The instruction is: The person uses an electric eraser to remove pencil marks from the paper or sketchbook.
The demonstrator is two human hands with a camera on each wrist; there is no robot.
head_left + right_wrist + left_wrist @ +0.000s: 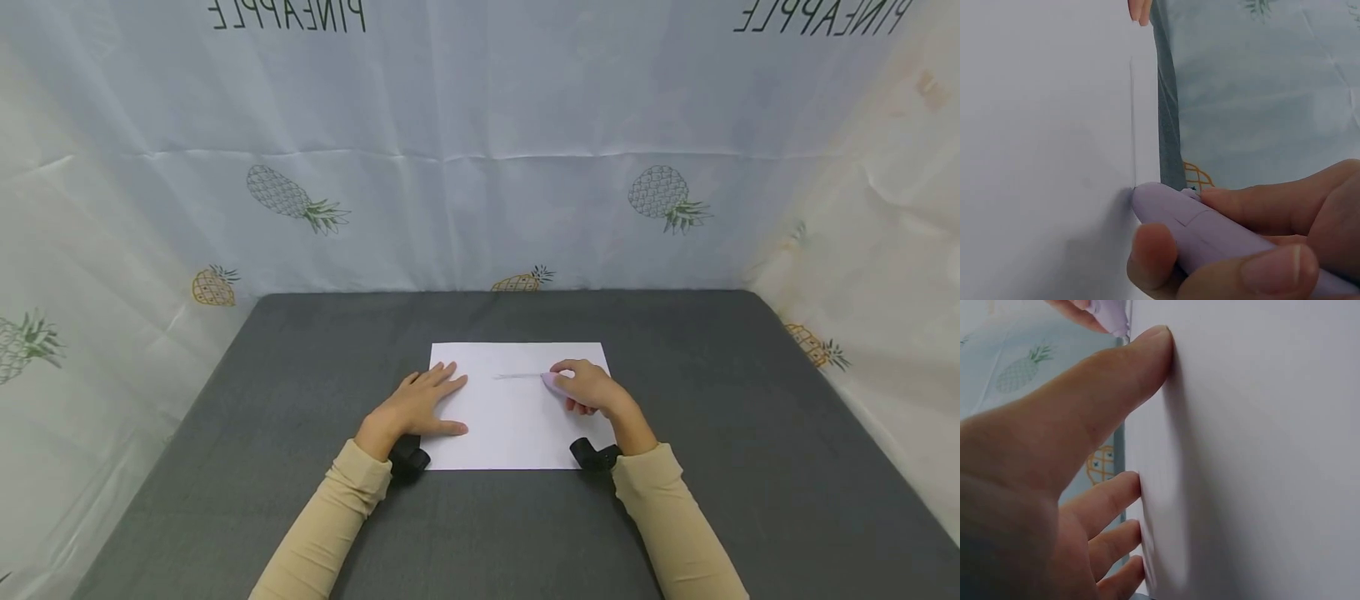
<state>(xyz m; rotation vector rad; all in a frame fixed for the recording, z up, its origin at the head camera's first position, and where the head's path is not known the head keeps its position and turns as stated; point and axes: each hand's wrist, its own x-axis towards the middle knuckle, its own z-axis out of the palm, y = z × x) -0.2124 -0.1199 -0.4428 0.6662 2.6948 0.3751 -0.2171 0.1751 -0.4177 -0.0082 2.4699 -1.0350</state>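
A white sheet of paper (510, 437) lies on the grey table. My left hand (422, 405) rests on its left side with fingers spread, and in the left wrist view the thumb (1154, 353) touches the paper. On the right side, my right hand (592, 388) grips a lavender utility knife (1204, 228) between thumb and fingers. The knife's rounded front end meets the paper, and its slider (1190, 194) sits by a fingertip. A thin straight line (517, 376) runs across the upper part of the sheet, ending at the knife tip.
The dark grey tabletop (360, 333) surrounds the sheet. Black wrist devices (592, 455) sit close over the sheet's near corners. Behind and beside the table hangs a pale curtain (465, 217) printed with pineapples.
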